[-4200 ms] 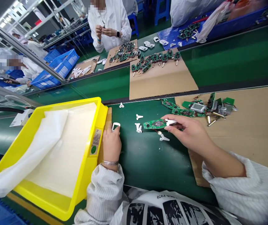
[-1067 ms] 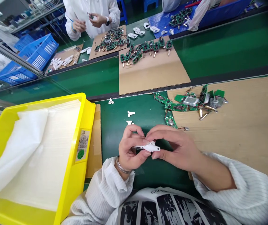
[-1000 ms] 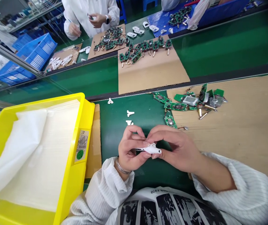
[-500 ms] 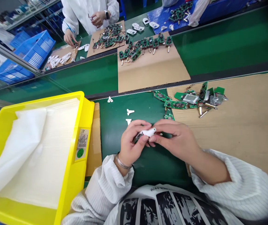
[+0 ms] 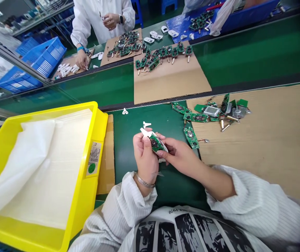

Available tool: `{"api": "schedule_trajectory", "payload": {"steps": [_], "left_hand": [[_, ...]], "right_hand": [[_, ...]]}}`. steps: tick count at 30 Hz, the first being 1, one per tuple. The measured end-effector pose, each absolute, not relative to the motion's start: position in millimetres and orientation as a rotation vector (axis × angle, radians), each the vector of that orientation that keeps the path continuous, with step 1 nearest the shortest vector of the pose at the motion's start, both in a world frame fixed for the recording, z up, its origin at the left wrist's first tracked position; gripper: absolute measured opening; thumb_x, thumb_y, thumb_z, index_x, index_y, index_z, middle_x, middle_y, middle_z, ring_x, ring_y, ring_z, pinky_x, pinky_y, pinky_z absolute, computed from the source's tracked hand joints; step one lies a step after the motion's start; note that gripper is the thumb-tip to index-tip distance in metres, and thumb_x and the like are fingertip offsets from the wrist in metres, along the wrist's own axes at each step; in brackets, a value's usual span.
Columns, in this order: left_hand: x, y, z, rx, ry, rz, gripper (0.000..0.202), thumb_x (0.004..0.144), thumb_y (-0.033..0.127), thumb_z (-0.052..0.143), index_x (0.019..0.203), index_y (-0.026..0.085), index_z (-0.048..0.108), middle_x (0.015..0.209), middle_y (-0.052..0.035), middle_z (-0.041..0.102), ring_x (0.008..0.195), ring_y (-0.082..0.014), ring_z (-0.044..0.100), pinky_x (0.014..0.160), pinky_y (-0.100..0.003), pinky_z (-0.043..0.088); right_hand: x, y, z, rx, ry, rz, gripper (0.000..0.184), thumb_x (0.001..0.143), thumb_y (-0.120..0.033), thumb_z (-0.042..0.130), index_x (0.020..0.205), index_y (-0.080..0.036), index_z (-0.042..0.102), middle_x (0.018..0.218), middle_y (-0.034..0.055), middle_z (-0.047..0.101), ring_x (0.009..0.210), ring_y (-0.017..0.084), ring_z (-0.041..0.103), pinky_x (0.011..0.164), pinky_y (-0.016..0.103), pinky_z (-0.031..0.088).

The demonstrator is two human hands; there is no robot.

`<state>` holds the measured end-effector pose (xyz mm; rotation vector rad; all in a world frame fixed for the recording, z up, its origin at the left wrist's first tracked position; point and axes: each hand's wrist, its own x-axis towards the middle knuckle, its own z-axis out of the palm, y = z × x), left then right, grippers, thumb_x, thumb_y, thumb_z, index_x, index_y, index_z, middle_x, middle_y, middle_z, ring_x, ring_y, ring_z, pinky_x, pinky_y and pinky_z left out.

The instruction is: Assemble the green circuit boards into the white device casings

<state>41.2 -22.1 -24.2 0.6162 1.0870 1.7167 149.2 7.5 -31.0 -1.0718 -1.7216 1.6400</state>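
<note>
Between my hands is a white plastic housing with a green circuit board (image 5: 155, 142) showing in it and a white tip piece (image 5: 146, 132) at its upper left end. My left hand (image 5: 146, 159) is closed around the tip end, thumb on top. My right hand (image 5: 177, 154) pinches the lower right end with thumb and fingers. Just beyond my left hand lies a loose white plastic piece (image 5: 147, 124), with another white piece (image 5: 125, 111) farther off. To the right of my hands a green circuit board (image 5: 191, 137) with a wired part lies on the green table.
A yellow bin (image 5: 80, 196) lined with white sheets stands at left. On the right cardboard (image 5: 257, 147) is a pile of boards and metal parts (image 5: 225, 112). Across the green strip, more boards sit on cardboard (image 5: 171, 82). A co-worker in white (image 5: 105, 21) handles parts beyond.
The housing has turned in my hands, so its circuit board now faces up and its white tip points up and left. My right hand has moved left and slightly down, to the housing's other end.
</note>
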Motion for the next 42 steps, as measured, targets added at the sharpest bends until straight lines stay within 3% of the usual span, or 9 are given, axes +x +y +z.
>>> {"api": "schedule_trajectory", "payload": {"steps": [6,13,17,21,31,37,42], "left_hand": [[44.6,-21.5,-26.1,0.695,1.078,1.758,0.022,0.096,0.044,0.050,0.099,0.023,0.044,0.085,-0.0002,0.069,0.082,-0.0142,0.068,0.078,-0.032,0.055],[43.5,-21.5,-31.8,0.683,1.081,1.790,0.017,0.096,0.038,0.051,0.098,0.022,0.046,0.100,-0.0021,0.069,0.083,-0.0137,0.070,0.071,-0.028,0.055],[42.8,-21.8,-32.6,0.661,1.101,1.773,0.019,0.095,0.039,0.053,0.099,0.023,0.045,0.098,-0.0029,0.070,0.082,-0.0147,0.070,0.057,-0.020,0.050],[43.1,-23.2,-31.5,0.632,1.121,1.708,0.025,0.093,0.045,0.054,0.101,0.023,0.044,0.095,-0.0039,0.071,0.069,-0.0136,0.069,0.040,-0.013,0.036],[46.1,-23.9,-32.9,0.658,1.083,1.785,0.021,0.093,0.039,0.057,0.097,0.023,0.045,0.103,-0.0011,0.068,0.081,-0.0140,0.071,0.060,-0.021,0.053],[43.5,-24.2,-31.8,0.599,1.142,1.674,0.027,0.093,0.047,0.053,0.102,0.024,0.044,0.091,-0.0025,0.072,0.054,-0.0102,0.065,0.036,-0.013,0.037],[42.2,-25.5,-31.3,0.653,1.162,1.656,0.028,0.094,0.048,0.052,0.106,0.024,0.045,0.089,-0.0038,0.073,0.052,-0.0090,0.063,0.037,-0.012,0.038]], "right_hand": [[156.4,11.9,-26.5,-1.059,-1.816,1.494,0.017,0.083,-0.031,0.057,0.086,-0.016,0.063,0.071,0.0022,0.062,0.062,0.016,0.055,0.056,0.027,0.045],[157.0,13.3,-24.0,-1.046,-1.792,1.641,0.020,0.086,-0.035,0.055,0.079,-0.017,0.057,0.063,-0.0002,0.056,0.047,0.012,0.049,0.048,0.024,0.039],[155.3,11.9,-24.6,-1.036,-1.751,1.695,0.020,0.087,-0.034,0.053,0.095,-0.016,0.059,0.069,0.0019,0.063,0.049,0.013,0.052,0.049,0.026,0.041],[154.1,10.6,-23.9,-1.003,-1.761,1.648,0.021,0.087,-0.031,0.051,0.100,-0.015,0.058,0.079,0.0050,0.066,0.066,0.017,0.060,0.059,0.029,0.047],[154.3,10.0,-23.7,-1.059,-1.754,1.621,0.019,0.082,-0.029,0.050,0.092,-0.016,0.058,0.075,0.0034,0.063,0.068,0.019,0.059,0.063,0.031,0.048],[154.5,10.8,-19.6,-1.044,-1.735,1.681,0.014,0.086,-0.030,0.050,0.086,-0.018,0.058,0.068,0.0001,0.060,0.051,0.013,0.053,0.052,0.026,0.043],[156.0,12.3,-19.4,-1.022,-1.727,1.643,0.023,0.090,-0.029,0.044,0.072,-0.018,0.054,0.062,-0.0001,0.056,0.047,0.012,0.050,0.050,0.025,0.041]]}}
